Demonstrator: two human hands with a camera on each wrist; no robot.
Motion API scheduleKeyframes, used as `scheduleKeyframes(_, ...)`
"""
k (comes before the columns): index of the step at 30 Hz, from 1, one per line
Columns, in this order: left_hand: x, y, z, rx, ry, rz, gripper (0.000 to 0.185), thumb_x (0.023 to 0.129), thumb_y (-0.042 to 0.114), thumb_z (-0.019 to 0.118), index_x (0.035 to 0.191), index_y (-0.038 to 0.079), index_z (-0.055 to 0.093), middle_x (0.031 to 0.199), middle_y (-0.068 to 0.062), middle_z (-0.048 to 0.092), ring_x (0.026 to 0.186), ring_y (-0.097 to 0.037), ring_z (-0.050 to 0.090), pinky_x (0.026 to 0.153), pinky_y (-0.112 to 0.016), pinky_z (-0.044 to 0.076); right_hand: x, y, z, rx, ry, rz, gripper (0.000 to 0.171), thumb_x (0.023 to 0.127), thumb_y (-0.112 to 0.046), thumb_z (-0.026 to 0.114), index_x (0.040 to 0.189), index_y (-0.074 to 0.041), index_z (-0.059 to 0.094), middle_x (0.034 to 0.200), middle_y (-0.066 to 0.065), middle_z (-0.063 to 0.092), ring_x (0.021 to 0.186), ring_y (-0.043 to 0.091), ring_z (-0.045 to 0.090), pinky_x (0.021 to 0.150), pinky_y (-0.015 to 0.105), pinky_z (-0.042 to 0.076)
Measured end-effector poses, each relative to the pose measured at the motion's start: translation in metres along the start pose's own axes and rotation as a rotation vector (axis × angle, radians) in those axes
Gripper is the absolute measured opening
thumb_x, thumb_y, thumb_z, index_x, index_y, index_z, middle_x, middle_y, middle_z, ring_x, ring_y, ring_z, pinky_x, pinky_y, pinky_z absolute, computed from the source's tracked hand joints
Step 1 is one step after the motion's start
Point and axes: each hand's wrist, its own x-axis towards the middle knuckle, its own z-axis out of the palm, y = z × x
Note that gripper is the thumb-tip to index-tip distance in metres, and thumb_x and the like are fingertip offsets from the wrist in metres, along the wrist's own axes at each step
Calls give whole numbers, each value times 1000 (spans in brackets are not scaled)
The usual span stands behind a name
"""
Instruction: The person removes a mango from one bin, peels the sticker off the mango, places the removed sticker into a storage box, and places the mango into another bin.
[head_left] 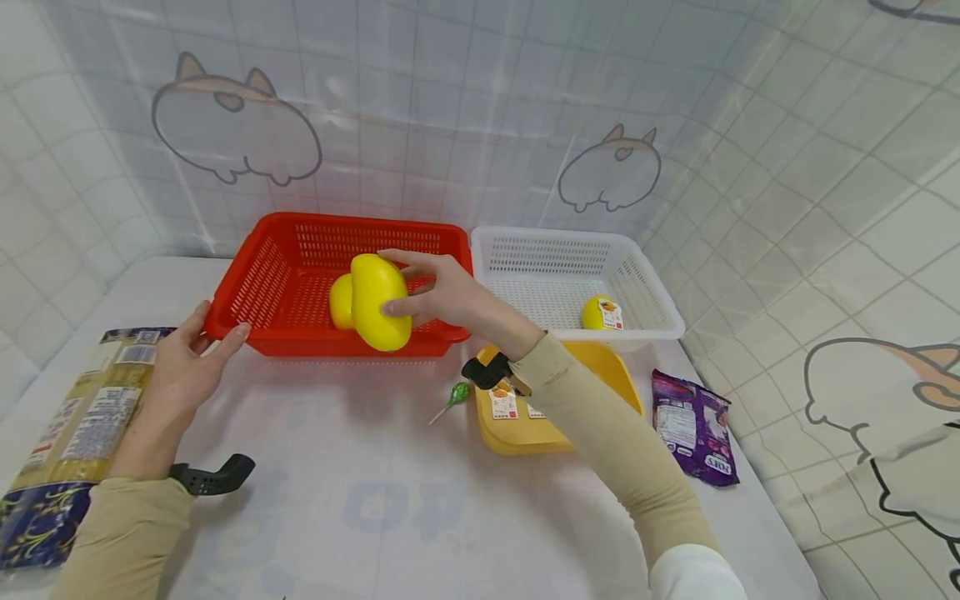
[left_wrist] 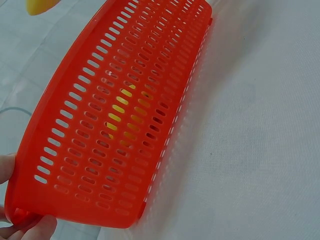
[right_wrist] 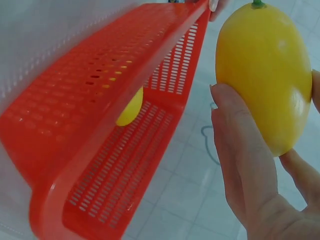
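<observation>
A yellow mango (head_left: 381, 302) with a small green stem end is gripped between the thumb and fingers of my right hand (head_left: 450, 292). It is held above the red basket (head_left: 345, 344), near the front rim. Inside that basket lies another yellow fruit (head_left: 341, 302), partly hidden behind the held mango in the head view; its yellow shows through the slots in the left wrist view. My left hand (head_left: 187, 358) grips the basket's front left corner, thumb and fingers around the rim (left_wrist: 17, 200).
Right of the red basket stands a white basket (head_left: 660, 321) holding a yellow fruit with a label (head_left: 600, 313). In front are a yellow container (head_left: 517, 437) and a green lollipop (head_left: 457, 393). A purple packet (head_left: 693, 429) lies at right, a spaghetti pack (head_left: 90, 425) at left.
</observation>
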Motion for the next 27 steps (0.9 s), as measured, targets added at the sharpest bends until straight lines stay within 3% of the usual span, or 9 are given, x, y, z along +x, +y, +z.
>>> scheduleKeyframes(6, 0, 0, 0, 1, 1, -4, 86, 100, 52, 48, 159, 20, -6, 168, -14, 6, 150, -43, 19, 101, -20, 39, 9, -3, -2, -18, 0, 0, 68, 88, -17, 78, 148, -29, 49, 137, 5, 53, 117, 22, 58, 84, 37, 62)
scheduleKeyframes(14, 0, 0, 0, 3, 2, -4, 86, 100, 53, 48, 159, 21, -6, 168, -13, 5, 150, -42, 18, 103, -22, 38, 20, -6, -7, -18, 18, 24, 66, 87, -17, 79, 146, -29, 52, 135, 3, 54, 122, 19, 52, 79, 32, 62)
scheduleKeyframes(27, 0, -2, 1, 5, 11, 1, 86, 100, 53, 48, 159, 21, -5, 168, -13, 6, 150, -43, 18, 99, -13, 42, 39, -2, -15, 24, 12, 77, 65, 88, -14, 77, 146, -28, 52, 130, 5, 55, 114, 22, 58, 82, 35, 62)
